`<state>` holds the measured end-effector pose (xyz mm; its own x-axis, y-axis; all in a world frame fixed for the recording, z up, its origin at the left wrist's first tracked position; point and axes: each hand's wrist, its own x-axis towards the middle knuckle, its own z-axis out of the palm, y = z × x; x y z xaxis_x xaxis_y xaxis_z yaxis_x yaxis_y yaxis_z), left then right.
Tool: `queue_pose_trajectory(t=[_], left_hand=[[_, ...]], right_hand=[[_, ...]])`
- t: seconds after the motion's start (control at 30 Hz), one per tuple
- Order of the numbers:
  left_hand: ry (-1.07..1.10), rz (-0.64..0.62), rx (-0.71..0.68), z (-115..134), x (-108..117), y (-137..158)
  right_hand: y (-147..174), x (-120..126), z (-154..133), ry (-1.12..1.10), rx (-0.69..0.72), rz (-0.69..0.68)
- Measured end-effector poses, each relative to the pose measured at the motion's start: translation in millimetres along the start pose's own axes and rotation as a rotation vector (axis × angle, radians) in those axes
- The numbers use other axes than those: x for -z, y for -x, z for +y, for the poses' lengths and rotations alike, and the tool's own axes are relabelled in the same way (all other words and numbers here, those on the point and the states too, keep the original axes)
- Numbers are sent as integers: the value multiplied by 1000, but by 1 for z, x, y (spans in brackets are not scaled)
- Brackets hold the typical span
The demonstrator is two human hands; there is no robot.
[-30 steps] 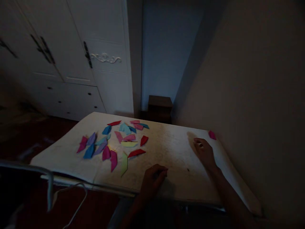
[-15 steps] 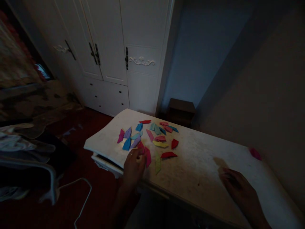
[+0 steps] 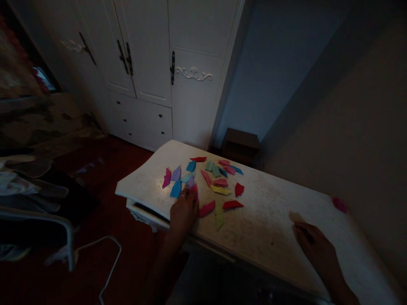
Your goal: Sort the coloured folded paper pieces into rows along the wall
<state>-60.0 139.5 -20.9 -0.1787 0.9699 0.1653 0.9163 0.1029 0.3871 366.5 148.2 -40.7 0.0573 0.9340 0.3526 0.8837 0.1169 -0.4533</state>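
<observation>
My left hand [image 3: 184, 212] reaches over the near edge of the white table, its fingers closed on a pink folded paper piece [image 3: 195, 192]. Another pink folded paper piece [image 3: 207, 209] lies just right of that hand, beside a light green piece [image 3: 219, 215] and a red one [image 3: 233, 204]. Close to my left fingertips are a blue piece [image 3: 176, 189], a lavender piece [image 3: 176, 173] and a magenta piece [image 3: 166, 178]. My right hand [image 3: 318, 250] is low over the table's right part, fingers curled together, with nothing visible in them.
More folded papers, including a yellow piece [image 3: 220, 189], lie spread across the white table [image 3: 260, 212]. A dark pink object [image 3: 339, 204] sits by the wall edge. A white wardrobe [image 3: 193, 114] and a brown cabinet [image 3: 241, 140] stand behind; a metal frame [image 3: 68, 237] is at left.
My left hand has moved slightly away from me, and the pink pieces by it now lie apart. My right hand stays nearly in place. The view has shifted a little.
</observation>
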Motion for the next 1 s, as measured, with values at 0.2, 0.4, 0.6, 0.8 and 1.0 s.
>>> queue_pose_trajectory(t=[0.2,0.4,0.6,0.8,1.0], left_hand=[[222,154,-44,-9,-9,10],[388,231,-139,-21,-20,16],[450,209,-165,-27,-19,19],[533,236,-166,-25,-13,16],[760,205,-99,-14,-6,16]], right_hand=[[0,-1,4,59,54,2],[0,-3,5,59,56,0],[0,-4,6,33,102,25],[2,-4,6,5,122,19],[2,-8,12,-21,153,38]])
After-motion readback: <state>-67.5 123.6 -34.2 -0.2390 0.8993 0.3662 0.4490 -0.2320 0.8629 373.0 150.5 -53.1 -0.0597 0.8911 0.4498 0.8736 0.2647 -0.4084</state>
